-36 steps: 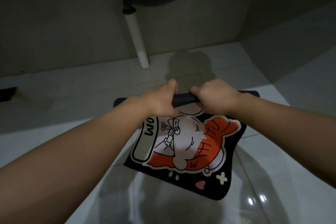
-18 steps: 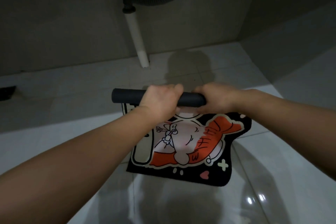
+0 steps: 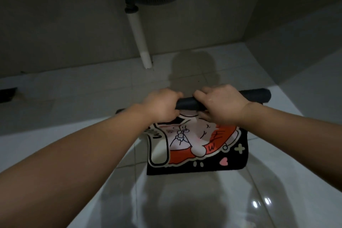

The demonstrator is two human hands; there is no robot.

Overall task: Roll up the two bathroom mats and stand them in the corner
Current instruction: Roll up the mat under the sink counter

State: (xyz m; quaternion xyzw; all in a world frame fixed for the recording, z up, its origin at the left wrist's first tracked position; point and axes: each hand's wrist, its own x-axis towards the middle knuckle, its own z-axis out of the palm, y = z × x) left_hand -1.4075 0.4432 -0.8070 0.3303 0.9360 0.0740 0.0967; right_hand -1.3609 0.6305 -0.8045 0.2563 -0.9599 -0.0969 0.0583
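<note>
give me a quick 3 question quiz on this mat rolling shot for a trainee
1. True or false: the mat is fully rolled.
2. Which hands grip the roll? A) left only B) right only C) both
3. Fill in: the white pipe stands against the ____.

Key:
1. False; its printed part hangs unrolled.
2. C; the left hand and right hand are both closed on it.
3. Wall.
</note>
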